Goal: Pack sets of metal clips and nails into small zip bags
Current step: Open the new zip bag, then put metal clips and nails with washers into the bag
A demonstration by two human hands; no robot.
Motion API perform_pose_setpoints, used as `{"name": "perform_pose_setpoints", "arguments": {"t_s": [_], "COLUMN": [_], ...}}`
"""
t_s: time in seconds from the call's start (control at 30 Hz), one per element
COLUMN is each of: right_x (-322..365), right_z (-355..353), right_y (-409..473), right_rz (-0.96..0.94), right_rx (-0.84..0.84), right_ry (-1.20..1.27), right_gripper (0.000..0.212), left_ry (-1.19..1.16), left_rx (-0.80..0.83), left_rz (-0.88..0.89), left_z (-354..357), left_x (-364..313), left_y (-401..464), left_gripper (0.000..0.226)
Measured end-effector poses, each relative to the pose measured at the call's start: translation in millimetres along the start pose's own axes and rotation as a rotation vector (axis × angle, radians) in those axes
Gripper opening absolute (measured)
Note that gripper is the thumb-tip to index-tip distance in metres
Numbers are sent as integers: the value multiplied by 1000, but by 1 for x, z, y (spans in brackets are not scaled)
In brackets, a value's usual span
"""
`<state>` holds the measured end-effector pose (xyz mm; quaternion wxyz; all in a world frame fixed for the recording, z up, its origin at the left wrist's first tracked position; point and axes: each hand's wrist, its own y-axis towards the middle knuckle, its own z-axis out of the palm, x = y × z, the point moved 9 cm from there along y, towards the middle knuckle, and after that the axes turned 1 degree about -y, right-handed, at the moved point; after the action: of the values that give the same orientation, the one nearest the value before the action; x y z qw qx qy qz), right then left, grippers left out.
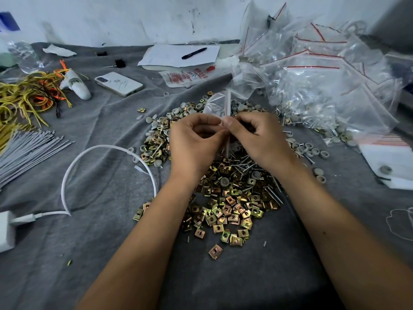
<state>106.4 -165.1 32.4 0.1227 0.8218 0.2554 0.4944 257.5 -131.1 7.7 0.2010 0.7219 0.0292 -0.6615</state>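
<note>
Pinching a small clear plastic zip bag [218,104] between our left hand [196,139] and right hand [257,137], we hold it above the brass-coloured square metal clips [228,206] and steel nails [242,164].

Bare cloth [93,139] left of clip pile [225,206]; bag heap [324,81] blocks right rear

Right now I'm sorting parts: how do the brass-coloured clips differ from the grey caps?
The clips are square, flat and shiny gold; the caps are round, matte grey. Clips heap nearest the person; caps scatter farther back and right. Both lie loose on the grey cloth.
</note>
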Motion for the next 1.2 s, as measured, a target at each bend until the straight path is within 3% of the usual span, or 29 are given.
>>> {"name": "perform_pose_setpoints", "arguments": {"t_s": [0.1, 0.23, 0.4, 0.6, 0.77, 1.03, 1.13, 1.2], "right_x": [2, -7, -16, -19, -16, -21, -14, -8], "right_z": [7, 8, 10, -2, -8, -2, 1, 2], "right_y": [-1, 0, 1, 4, 3, 4, 2, 2], "right_rz": [8, 64, 112, 77, 66, 139, 96, 59], "right_rx": [3, 28, 124, 1, -66, -8, 22, 42], "right_ry": [-60, -56, 137, 249, 209, 409, 349, 315], "right_gripper": [41, 52, 44, 21, 17, 16, 17, 17], "left_ry": [73, 66, -61, -256, -183, -211, -56, 75], "left_rx": [13, 29, 42, 98, 62, 85, 98, 105], "left_rz": [41, -13, -47, -101, -65, -119, -43, 23], "left_z": [5, 6, 5, 9, 6, 11, 13, 15], "left_x": [-2, 4, 5, 5, 3, 6, 1, -4], "left_y": [-3, -2, 0, -1, 0, -2, -2, -4], "left_gripper": [10, 17, 18, 13, 15, 10, 7, 24]}}
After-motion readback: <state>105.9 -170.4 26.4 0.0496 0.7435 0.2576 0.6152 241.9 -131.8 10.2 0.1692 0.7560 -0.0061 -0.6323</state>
